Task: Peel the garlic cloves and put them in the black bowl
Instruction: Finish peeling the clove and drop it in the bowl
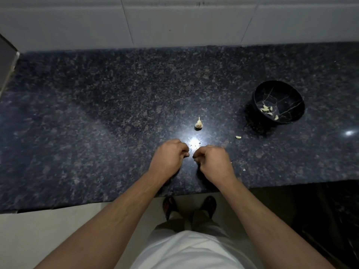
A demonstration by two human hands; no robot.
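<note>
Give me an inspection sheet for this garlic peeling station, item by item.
Surface: dark speckled stone counter, with a bright lamp glare just beyond the hands.
Job's things: black bowl at far right, holding several peeled cloves; one loose clove on the counter beside it; garlic bulb remnant mid-counter.
Clutter: skin scraps in the glare; a small fleck right of the right hand.
Grippers: left hand and right hand both curled, fingertips facing; anything held is hidden.
Cables: nothing seen.
Surroundings: white tiled wall behind; pale floor below.
</note>
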